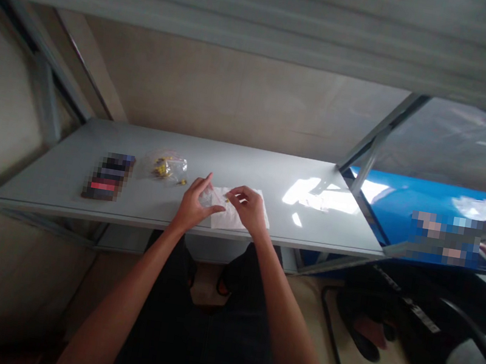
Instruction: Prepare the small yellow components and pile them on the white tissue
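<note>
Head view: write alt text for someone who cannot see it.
A person's left hand and right hand work at a white sheet on a grey table. A clear bag of small yellow pieces lies to their left.

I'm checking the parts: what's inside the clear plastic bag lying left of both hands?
The clear plastic bag holds small yellow and dark pieces, clustered together; any beneath the top ones are covered.

The bag (178, 165) looks plastic (clear, glossy), the grey tabletop (245, 167) smooth and shiny.
</note>
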Demonstrator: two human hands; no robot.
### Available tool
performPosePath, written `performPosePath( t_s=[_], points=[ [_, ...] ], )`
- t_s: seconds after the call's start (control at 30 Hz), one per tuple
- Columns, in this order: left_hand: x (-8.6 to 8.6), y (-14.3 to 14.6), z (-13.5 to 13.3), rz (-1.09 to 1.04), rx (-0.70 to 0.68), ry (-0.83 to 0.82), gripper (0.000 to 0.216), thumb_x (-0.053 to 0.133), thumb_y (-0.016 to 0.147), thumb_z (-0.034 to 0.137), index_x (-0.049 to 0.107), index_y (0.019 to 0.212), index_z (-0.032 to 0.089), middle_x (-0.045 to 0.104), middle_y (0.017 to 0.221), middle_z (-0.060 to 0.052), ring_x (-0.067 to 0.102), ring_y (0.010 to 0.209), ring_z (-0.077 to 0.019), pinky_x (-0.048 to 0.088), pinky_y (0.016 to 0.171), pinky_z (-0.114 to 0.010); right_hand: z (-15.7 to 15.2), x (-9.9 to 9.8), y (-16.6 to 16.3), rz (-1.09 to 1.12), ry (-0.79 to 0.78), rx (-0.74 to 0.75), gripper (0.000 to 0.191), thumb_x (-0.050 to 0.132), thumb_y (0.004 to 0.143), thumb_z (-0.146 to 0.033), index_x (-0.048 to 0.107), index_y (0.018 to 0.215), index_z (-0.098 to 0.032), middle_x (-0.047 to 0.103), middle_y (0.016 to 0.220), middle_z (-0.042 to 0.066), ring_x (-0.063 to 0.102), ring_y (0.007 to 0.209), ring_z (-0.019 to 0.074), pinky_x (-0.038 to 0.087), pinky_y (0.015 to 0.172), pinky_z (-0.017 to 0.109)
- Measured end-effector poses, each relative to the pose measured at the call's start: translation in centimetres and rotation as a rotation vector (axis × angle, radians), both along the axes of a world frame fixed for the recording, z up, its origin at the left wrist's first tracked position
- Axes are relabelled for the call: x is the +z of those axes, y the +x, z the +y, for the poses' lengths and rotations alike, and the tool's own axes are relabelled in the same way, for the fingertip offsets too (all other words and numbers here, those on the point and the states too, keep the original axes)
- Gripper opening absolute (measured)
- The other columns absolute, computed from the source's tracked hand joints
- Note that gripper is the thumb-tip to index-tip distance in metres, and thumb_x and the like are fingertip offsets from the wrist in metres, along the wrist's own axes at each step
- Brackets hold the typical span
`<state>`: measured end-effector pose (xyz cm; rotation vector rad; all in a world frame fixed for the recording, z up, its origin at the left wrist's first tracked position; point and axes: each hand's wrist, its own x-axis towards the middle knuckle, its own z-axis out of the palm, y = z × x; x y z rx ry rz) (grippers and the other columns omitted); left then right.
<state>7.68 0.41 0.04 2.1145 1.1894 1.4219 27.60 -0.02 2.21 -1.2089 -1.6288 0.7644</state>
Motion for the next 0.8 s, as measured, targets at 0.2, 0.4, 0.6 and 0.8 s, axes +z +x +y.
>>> performPosePath(
  t_s=[0.2, 0.4, 0.6, 0.8],
  points=[
    [-0.3, 0.1, -0.1, -0.013, -0.029, 0.007, 0.087, 0.081, 0.082, 0.056, 0.048, 0.154, 0.019, 0.067, 0.103, -0.006, 0.064, 0.089, -0.0183, 0.054, 0.083, -0.031, 0.6, 0.6, -1.4, 0.169, -0.073, 0.133, 0.016, 0.071, 0.085, -0.035, 0.074, 0.088, -0.019, 0.078, 0.085, 0.005, 0.072, 0.074, 0.0167, 0.054, 0.065, 0.026],
    [0.1, 0.3, -0.5, -0.050, -0.042, 0.016, 0.077, 0.082, 0.083, 0.051, 0.056, 0.148, 0.018, 0.070, 0.103, -0.006, 0.067, 0.092, -0.0186, 0.055, 0.087, -0.032, 0.5, 0.8, -1.8, 0.106, -0.077, 0.148, 0.016, 0.071, 0.085, -0.037, 0.074, 0.085, -0.021, 0.076, 0.080, 0.003, 0.070, 0.073, 0.0161, 0.053, 0.063, 0.024],
    [0.1, 0.2, -0.4, -0.083, -0.050, 0.012, 0.080, 0.086, 0.079, 0.051, 0.057, 0.147, 0.020, 0.068, 0.104, -0.006, 0.066, 0.094, -0.0193, 0.055, 0.089, -0.032, 0.8, 1.0, -2.1, 0.111, -0.079, 0.251, 0.021, 0.072, 0.085, -0.040, 0.076, 0.085, -0.019, 0.077, 0.091, 0.006, 0.072, 0.076, 0.0172, 0.054, 0.065, 0.025],
    [0.3, 0.1, -0.3, -0.180, -0.042, -0.017, 0.083, 0.091, 0.070, 0.050, 0.062, 0.143, 0.023, 0.065, 0.105, -0.005, 0.063, 0.095, -0.0190, 0.053, 0.091, -0.033, 0.7, 0.8, -2.2, 0.048, -0.123, 0.272, 0.031, 0.070, 0.088, -0.048, 0.080, 0.086, -0.018, 0.075, 0.074, 0.004, 0.069, 0.066, 0.0171, 0.048, 0.058, 0.024]
  ],
)
